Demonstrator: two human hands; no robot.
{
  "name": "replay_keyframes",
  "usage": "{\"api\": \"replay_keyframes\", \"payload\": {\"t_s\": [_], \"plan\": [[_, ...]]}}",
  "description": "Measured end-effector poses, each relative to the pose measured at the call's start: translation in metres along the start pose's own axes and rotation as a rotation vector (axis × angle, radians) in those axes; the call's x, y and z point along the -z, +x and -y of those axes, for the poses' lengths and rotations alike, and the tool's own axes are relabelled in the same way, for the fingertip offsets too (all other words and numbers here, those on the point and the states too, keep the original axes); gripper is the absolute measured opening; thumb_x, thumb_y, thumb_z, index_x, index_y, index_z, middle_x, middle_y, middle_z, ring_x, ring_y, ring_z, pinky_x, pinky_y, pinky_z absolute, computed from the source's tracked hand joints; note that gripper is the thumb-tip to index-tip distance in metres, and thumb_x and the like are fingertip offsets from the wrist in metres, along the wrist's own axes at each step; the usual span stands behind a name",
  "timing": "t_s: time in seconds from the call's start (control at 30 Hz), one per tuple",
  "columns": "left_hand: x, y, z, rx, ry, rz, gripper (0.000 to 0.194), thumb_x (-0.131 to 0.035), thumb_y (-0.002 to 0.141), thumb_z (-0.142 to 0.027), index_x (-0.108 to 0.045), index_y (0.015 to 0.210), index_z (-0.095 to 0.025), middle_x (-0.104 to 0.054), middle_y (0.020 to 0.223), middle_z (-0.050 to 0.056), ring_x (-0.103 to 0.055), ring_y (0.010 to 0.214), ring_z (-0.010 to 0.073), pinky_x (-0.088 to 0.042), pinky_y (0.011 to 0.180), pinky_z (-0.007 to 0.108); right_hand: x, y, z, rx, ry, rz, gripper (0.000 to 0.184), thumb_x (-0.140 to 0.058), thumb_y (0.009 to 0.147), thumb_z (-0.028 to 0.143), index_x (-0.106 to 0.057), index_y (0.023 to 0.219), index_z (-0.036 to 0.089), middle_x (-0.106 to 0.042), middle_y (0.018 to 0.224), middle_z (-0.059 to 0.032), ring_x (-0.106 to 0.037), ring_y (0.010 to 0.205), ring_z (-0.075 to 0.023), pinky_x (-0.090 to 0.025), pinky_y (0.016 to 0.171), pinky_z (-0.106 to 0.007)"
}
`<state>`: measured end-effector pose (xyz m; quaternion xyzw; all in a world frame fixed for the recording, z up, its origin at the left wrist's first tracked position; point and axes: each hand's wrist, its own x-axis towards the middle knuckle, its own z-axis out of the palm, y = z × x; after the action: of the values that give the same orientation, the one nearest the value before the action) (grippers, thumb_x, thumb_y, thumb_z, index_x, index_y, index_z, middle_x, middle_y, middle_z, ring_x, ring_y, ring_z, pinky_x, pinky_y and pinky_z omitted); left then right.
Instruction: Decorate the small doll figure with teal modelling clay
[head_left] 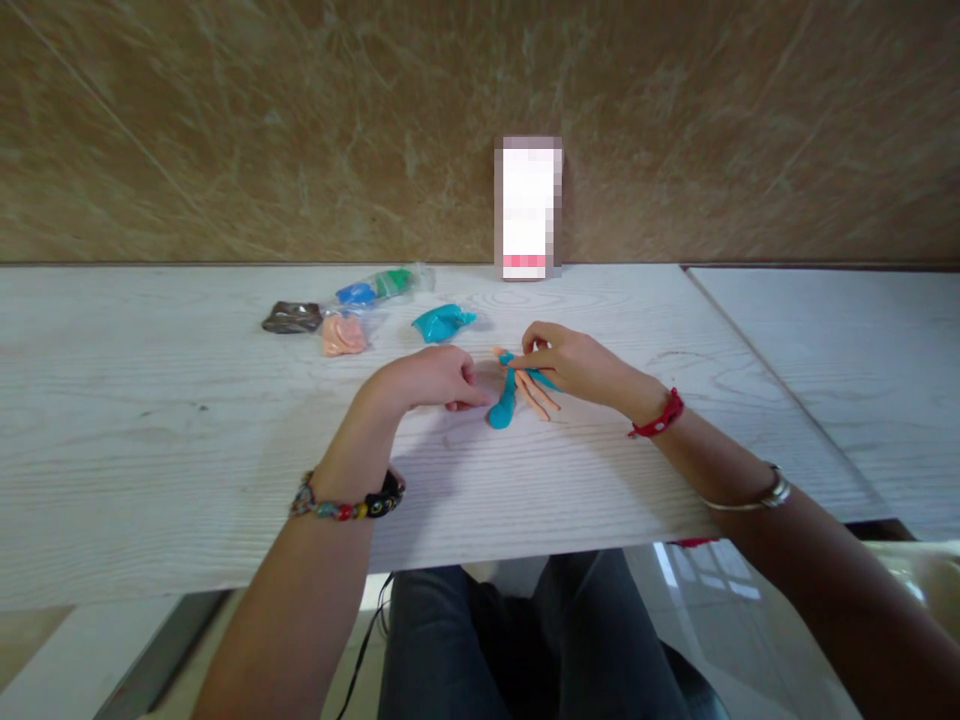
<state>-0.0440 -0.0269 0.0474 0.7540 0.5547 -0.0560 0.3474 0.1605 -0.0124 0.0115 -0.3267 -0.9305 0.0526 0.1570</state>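
Note:
A small clay figure (504, 398) in turquoise and peach lies flat on the white wood-grain table (225, 440). It has a peach tip at the top, a turquoise strip widening into a rounded end, and thin peach strands to the right. My right hand (562, 358) pinches its upper part between thumb and finger; the fingertips partly cover it. On the other side, my left hand (446, 378) is mostly curled, its index finger pointing at the turquoise strip. Whether that fingertip touches the clay I cannot tell. Nothing shows in the left fingers.
Behind my hands lies a turquoise clay packet (442, 322). Further left are a peach packet (343, 335), a dark brown packet (292, 317) and a clear packet with blue and green clay (375, 286). A phone (526, 208) with a blurred screen leans against the brown marbled wall (262, 130).

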Motion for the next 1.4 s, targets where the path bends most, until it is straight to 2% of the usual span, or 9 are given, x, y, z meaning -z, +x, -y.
{"api": "replay_keyframes", "payload": {"t_s": [0.1, 0.27, 0.43, 0.57, 0.83, 0.97, 1.07, 1.2, 1.4], "plan": [[-0.001, 0.001, 0.002, 0.008, 0.004, 0.000, 0.017, -0.057, 0.065, -0.031, -0.054, 0.056, -0.017, -0.055, 0.052, -0.001, -0.050, 0.053, 0.0118, -0.035, 0.052, 0.023, -0.001, 0.000, -0.001, 0.005, -0.018, 0.005, 0.028, -0.047, 0.086, 0.011, -0.071, 0.097, 0.020, -0.056, 0.095, -0.0076, -0.049, 0.076, -0.0132, -0.040, 0.065, -0.026], [-0.002, 0.005, 0.003, -0.005, -0.070, -0.034, 0.024, -0.057, 0.069, -0.038, -0.053, 0.058, -0.017, -0.053, 0.052, -0.001, -0.050, 0.052, 0.0112, -0.037, 0.053, 0.023, 0.000, 0.001, 0.000, -0.015, 0.030, -0.082, 0.034, -0.041, 0.087, 0.009, -0.069, 0.104, 0.019, -0.056, 0.094, -0.0080, -0.050, 0.077, -0.0129, -0.039, 0.065, -0.025], [-0.005, 0.008, 0.002, -0.027, -0.093, -0.040, 0.029, -0.057, 0.070, -0.043, -0.053, 0.057, -0.017, -0.053, 0.051, -0.002, -0.049, 0.051, 0.0105, -0.038, 0.053, 0.023, 0.000, 0.001, 0.001, 0.023, -0.059, -0.007, 0.028, -0.045, 0.087, 0.013, -0.071, 0.095, 0.019, -0.057, 0.093, -0.0074, -0.047, 0.073, -0.0124, -0.036, 0.062, -0.025], [-0.006, 0.010, 0.002, -0.028, -0.091, -0.035, 0.029, -0.057, 0.070, -0.043, -0.054, 0.058, -0.017, -0.054, 0.053, -0.001, -0.050, 0.052, 0.0103, -0.038, 0.053, 0.022, -0.001, 0.001, 0.002, 0.036, -0.140, 0.002, 0.027, -0.044, 0.088, 0.015, -0.071, 0.088, 0.019, -0.058, 0.090, -0.0068, -0.044, 0.070, -0.0121, -0.033, 0.060, -0.025], [-0.006, 0.011, 0.003, -0.032, -0.071, -0.035, 0.031, -0.056, 0.070, -0.046, -0.055, 0.059, -0.017, -0.054, 0.053, -0.002, -0.050, 0.051, 0.0101, -0.038, 0.054, 0.023, 0.002, 0.002, 0.004, 0.103, -0.220, -0.093, 0.031, -0.038, 0.093, 0.025, -0.068, 0.100, 0.020, -0.059, 0.089, -0.0077, -0.045, 0.070, -0.0129, -0.033, 0.059, -0.027], [-0.006, 0.010, 0.001, -0.039, -0.057, -0.022, 0.031, -0.056, 0.070, -0.045, -0.054, 0.058, -0.017, -0.052, 0.050, -0.002, -0.046, 0.049, 0.0095, -0.035, 0.053, 0.023, -0.001, 0.000, 0.001, 0.140, -0.244, -0.051, 0.029, -0.041, 0.091, 0.020, -0.068, 0.102, 0.022, -0.060, 0.097, -0.0083, -0.047, 0.073, -0.0130, -0.034, 0.061, -0.027], [-0.007, 0.008, -0.002, -0.020, -0.006, -0.009, 0.030, -0.058, 0.067, -0.045, -0.053, 0.055, -0.018, -0.050, 0.049, -0.003, -0.044, 0.050, 0.0097, -0.033, 0.052, 0.023, -0.004, -0.001, -0.001, 0.136, -0.231, -0.005, 0.029, -0.043, 0.090, 0.016, -0.069, 0.099, 0.022, -0.060, 0.100, -0.0087, -0.049, 0.075, -0.0132, -0.036, 0.063, -0.027], [-0.010, 0.005, -0.006, -0.005, 0.053, -0.022, 0.027, -0.064, 0.060, -0.043, -0.059, 0.062, -0.017, -0.054, 0.055, -0.002, -0.046, 0.056, 0.0119, -0.032, 0.054, 0.024, -0.005, -0.001, 0.000, 0.096, -0.152, 0.011, 0.030, -0.042, 0.089, 0.015, -0.069, 0.101, 0.021, -0.059, 0.100, -0.0083, -0.050, 0.073, -0.0123, -0.037, 0.062, -0.026], [-0.009, 0.004, -0.008, 0.000, 0.075, -0.040, 0.024, -0.064, 0.060, -0.039, -0.063, 0.067, -0.016, -0.058, 0.059, -0.001, -0.050, 0.060, 0.0132, -0.033, 0.055, 0.024, -0.008, 0.000, -0.004, 0.021, 0.057, -0.092, 0.035, -0.039, 0.087, 0.011, -0.065, 0.110, 0.019, -0.057, 0.095, -0.0079, -0.052, 0.078, -0.0131, -0.041, 0.067, -0.026]]}}
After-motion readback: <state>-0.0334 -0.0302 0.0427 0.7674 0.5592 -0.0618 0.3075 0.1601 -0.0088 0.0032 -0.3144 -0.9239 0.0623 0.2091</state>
